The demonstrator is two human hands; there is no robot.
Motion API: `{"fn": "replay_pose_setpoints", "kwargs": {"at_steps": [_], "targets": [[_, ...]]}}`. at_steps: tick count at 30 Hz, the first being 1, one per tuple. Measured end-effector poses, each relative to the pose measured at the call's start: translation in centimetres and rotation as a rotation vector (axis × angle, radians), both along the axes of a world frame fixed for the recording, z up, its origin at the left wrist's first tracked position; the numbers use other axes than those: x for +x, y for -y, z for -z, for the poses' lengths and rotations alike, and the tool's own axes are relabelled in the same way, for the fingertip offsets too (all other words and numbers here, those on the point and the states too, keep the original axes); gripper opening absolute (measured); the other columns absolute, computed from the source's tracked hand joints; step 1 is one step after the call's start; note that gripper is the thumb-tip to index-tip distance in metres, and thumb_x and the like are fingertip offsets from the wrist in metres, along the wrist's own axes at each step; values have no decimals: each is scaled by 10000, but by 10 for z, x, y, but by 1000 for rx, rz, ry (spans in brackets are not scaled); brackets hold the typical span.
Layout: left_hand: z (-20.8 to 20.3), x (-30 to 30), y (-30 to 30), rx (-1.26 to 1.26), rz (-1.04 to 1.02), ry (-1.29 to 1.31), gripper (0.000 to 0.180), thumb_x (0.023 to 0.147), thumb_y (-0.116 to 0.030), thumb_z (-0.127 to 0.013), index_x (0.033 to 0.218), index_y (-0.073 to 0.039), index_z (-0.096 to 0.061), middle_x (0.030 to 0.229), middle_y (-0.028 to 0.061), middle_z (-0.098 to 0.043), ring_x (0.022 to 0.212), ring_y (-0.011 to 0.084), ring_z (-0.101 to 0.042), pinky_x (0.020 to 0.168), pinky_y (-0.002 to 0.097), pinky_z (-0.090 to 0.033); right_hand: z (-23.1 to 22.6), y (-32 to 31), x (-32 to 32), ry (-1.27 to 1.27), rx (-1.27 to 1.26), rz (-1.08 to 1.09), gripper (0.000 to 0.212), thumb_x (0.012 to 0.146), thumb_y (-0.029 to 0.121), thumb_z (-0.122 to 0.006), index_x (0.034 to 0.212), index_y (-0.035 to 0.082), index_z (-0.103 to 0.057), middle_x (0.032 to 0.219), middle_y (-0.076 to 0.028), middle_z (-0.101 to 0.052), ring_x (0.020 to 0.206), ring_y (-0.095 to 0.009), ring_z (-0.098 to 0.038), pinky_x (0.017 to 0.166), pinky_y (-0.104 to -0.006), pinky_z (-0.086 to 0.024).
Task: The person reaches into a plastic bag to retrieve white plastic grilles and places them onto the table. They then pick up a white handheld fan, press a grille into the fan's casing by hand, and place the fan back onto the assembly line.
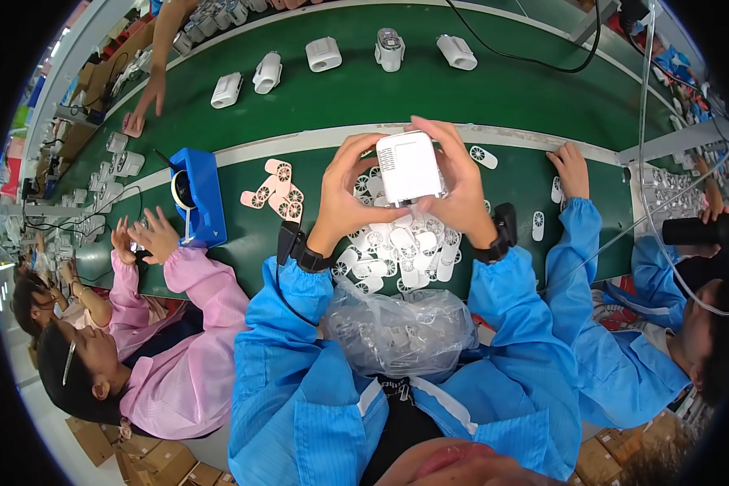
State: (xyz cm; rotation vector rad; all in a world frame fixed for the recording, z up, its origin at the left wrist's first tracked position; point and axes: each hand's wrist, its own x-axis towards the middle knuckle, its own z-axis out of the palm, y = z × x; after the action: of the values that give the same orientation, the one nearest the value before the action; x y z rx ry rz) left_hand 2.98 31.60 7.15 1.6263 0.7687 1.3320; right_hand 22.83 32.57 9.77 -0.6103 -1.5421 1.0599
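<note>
Both of my hands are closed around a white boxy plastic housing with small vent slots on one side. My left hand grips its left side, and my right hand wraps its right side, fingers over the top edge. Below it on the green table lies a heap of flat white plastic covers, each with a round spoked grille. A clear plastic bag with more pieces in it rests against my front. The housing and hands hide part of the heap.
Pink covers and a blue tape dispenser lie to the left. White devices stand on the green belt beyond a pale rail. Co-workers sit on both sides; one's hand rests at the right.
</note>
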Motion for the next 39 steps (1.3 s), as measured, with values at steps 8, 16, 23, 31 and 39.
{"fn": "replay_pose_setpoints", "kwargs": {"at_steps": [8,16,23,31,39], "targets": [[17,3,2,124,-55,-143,1050,508,-130,-1019,1439,20,-559,1362,158,-584,1290,299,-590,1092,446,-499,37,3,-4,-20,215,180,550,1041,401,-600,1321,-61,-494,1226,-269,-619,1093,-302,-649,974,-417,-524],[12,6,-4,163,-64,-110,993,517,-216,-1033,1391,-20,-605,1335,161,-654,1237,321,-633,1069,448,-500,38,-5,-8,-62,307,257,593,1056,538,-535,1271,-2,-416,1225,-297,-596,1071,-319,-645,922,-439,-539],[20,14,-4,160,-64,-86,962,522,-254,-1039,1365,-44,-627,1345,158,-666,1252,333,-627,1065,457,-501,49,-3,4,-53,278,292,655,1040,620,-525,1284,24,-401,1223,-297,-579,1071,-328,-635,909,-435,-539],[24,16,-6,134,-12,-55,987,522,-237,-1045,1383,-41,-605,1371,171,-633,1277,330,-608,1085,453,-491,51,-6,8,-32,354,278,633,1046,604,-528,1282,29,-403,1230,-304,-588,1064,-314,-625,901,-438,-537],[32,14,-4,15,15,4,986,555,-223,-1048,1404,-37,-583,1389,167,-606,1268,301,-607,1100,429,-482,51,-10,7,-9,253,144,561,1086,537,-494,1285,17,-423,1231,-292,-622,1088,-310,-638,912,-433,-544]]}}
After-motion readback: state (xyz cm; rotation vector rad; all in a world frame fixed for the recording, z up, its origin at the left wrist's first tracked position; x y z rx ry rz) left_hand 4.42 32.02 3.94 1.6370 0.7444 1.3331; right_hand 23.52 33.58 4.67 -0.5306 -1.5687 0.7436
